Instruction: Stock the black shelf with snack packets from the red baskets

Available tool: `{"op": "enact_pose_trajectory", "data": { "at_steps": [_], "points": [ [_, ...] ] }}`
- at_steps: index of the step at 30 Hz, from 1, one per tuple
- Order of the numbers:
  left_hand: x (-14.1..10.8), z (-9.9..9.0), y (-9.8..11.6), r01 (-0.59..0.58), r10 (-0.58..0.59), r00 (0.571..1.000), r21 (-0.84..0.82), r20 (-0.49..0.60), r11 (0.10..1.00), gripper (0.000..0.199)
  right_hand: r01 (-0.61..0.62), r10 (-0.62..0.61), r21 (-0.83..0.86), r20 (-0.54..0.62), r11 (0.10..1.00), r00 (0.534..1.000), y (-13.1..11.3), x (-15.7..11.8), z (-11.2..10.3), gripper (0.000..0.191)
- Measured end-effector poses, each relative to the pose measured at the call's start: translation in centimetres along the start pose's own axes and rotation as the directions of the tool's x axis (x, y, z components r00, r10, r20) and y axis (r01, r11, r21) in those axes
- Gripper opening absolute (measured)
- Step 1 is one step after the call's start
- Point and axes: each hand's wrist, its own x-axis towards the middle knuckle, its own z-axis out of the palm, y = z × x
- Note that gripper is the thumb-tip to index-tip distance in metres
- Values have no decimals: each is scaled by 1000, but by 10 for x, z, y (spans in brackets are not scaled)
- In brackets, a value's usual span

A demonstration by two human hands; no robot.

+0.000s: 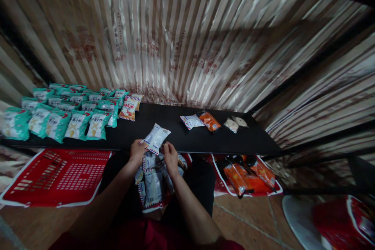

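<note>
A white and blue snack packet (156,137) with a striped red-and-blue edge is held at the front edge of the black shelf. My left hand (138,152) is closed on its left end. At its lower right corner, the fingers of my right hand (171,157) are curled in and pinch the edge. Below my hands, between my knees, a basket is filled with similar white and blue packets (154,187); my forearms hide part of it.
Rows of teal snack packets (77,125) stand on the black shelf (158,115) at left, beside orange-and-white packets (129,107). Further right lie a white packet (191,121), an orange packet (209,121) and small pale packets (231,125). Red baskets (79,174) flank my legs; the right one holds orange packets (238,175).
</note>
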Motion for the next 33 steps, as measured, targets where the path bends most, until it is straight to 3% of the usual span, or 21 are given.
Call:
{"op": "enact_pose_trajectory", "data": {
  "at_steps": [4, 9, 22, 26, 28, 30, 33],
  "points": [
    [-10, -4, -1, -16, 16, 1000, -10, 26, 1000, 10, -193, 153, 289, 154, 938, 976, -11, 0, 7, 42],
    [-21, -8, -3, -29, 29, 998, -3, 51, 1000, 12, -326, 240, 382, 257, 864, 936, -25, -4, 14, 44],
    [-32, -23, -7, -44, 42, 995, 16, 92, 999, 7, -369, 329, 358, 170, 858, 929, -17, -4, 20, 39],
    [-29, -29, -11, -101, 85, 990, 148, 110, 984, 12, -364, 327, 386, 161, 847, 931, -17, -5, 21, 37],
    [-29, -32, -11, -183, 162, 982, 291, 94, 939, 18, -357, 324, 375, 150, 855, 934, -17, -6, 21, 36],
    [-32, -34, -10, -297, 289, 953, 454, 89, 840, 23, -347, 318, 357, 140, 867, 938, -16, -7, 21, 36],
    [-41, -36, -5, -495, 532, 835, 621, 144, 608, 28, -331, 300, 363, 142, 871, 943, -15, -9, 21, 38]
  ]
}}
